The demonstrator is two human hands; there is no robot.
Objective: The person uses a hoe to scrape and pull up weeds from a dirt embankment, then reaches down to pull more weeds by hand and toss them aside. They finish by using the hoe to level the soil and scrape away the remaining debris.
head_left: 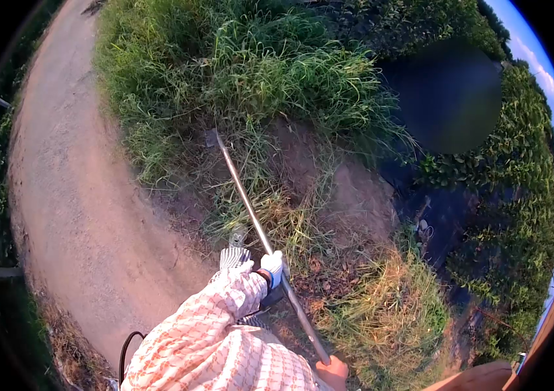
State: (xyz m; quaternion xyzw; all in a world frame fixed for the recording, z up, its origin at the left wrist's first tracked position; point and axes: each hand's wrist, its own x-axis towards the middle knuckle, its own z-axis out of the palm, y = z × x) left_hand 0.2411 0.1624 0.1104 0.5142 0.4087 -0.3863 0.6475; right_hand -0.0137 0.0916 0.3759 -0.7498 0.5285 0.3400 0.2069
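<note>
My left hand [272, 267], in a white glove with a dark band at the wrist, is closed around the middle of a long hoe [246, 203]. Bare and partly cut off by my sleeve, my right hand [333, 372] grips the lower end of the same handle. The hoe reaches up and to the left. Its flat blade [212, 137] rests low at the base of tall green grass [270, 78], partly hidden by stems. Loose cut grass [290, 228] lies beside the handle. My patterned sleeve [205, 326] fills the bottom of the view.
A dirt path [88, 195] curves along the left. My foot [238, 236] and striped trouser leg [234, 257] are just left of the handle. Bare soil [358, 199] and drying grass [387, 306] lie to the right. Dark ground sheeting [446, 221] borders leafy bushes [518, 189] farther right.
</note>
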